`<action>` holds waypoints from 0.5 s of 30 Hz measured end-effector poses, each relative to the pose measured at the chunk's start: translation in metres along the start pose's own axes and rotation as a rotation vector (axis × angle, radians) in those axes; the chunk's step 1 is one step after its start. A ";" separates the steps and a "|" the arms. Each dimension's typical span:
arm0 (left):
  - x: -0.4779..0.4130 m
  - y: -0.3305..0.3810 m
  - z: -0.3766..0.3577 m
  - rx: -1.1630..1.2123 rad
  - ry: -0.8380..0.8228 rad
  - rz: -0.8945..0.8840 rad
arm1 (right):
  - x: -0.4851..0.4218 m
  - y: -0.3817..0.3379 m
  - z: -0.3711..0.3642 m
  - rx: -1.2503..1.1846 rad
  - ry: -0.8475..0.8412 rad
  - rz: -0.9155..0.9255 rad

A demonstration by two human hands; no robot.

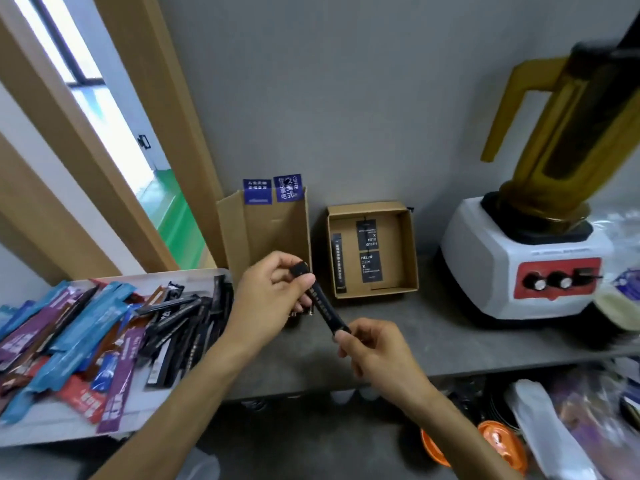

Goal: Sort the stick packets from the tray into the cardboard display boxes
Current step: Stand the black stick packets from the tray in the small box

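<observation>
Two hands hold one black stick packet (323, 306) in the air above the grey counter (433, 337), near its front edge. The left hand (273, 289) pinches the far end of the packet between thumb and curled fingers, and the right hand (374, 351) pinches the near end in the same way, so the packet lies slanted between them, far end to the left. It hangs just in front of the tall cardboard box (242, 230), a little to the left of the low square box (408, 251), and touches neither of them. The tall box stands open against the wall, and two blue packets (273, 190) stand upright at its far side. In the low box one black packet (338, 263) lies along the left wall, and two black printed cards (369, 252) lie in the middle. On the left the tray (149, 407) carries a loose pile of packets (86, 341): light blue, purple, red and brown ones on its left part and many black ones on its right part, beside the left forearm. On the right of the counter stands a white blender (519, 265) with a red panel and an amber jug. Below the counter, on the right, there are orange lids (498, 441) and some plastic bags, which are blurred.
</observation>
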State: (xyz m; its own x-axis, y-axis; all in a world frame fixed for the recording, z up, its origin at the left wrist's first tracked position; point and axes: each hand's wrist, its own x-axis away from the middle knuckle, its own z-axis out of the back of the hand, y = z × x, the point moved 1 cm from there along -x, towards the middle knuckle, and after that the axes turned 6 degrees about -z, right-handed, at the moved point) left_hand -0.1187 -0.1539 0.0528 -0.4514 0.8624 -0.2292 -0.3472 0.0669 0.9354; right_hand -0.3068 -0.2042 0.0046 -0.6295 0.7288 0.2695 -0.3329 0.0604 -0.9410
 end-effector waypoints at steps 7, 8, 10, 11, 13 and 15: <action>-0.039 0.022 -0.051 -0.294 -0.105 -0.142 | -0.038 -0.005 0.039 0.207 0.213 0.141; -0.047 0.024 -0.056 -0.332 -0.093 -0.153 | -0.049 -0.008 0.042 0.219 0.218 0.151; -0.060 0.024 -0.063 -0.393 -0.061 -0.135 | -0.072 -0.012 0.051 0.264 0.232 0.143; -0.063 0.022 -0.065 -0.422 -0.067 -0.108 | -0.083 -0.012 0.056 0.265 0.234 0.115; -0.058 0.014 -0.070 -0.542 -0.137 -0.063 | -0.105 -0.009 0.067 0.251 0.237 0.052; -0.046 0.000 -0.079 -0.676 -0.229 -0.037 | -0.123 -0.005 0.073 0.274 0.234 0.020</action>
State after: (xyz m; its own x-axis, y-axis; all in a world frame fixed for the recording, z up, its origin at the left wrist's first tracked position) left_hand -0.1623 -0.2334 0.0422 -0.2710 0.9544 -0.1255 -0.8259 -0.1635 0.5397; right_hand -0.2788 -0.3440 -0.0090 -0.4704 0.8664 0.1674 -0.5180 -0.1175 -0.8473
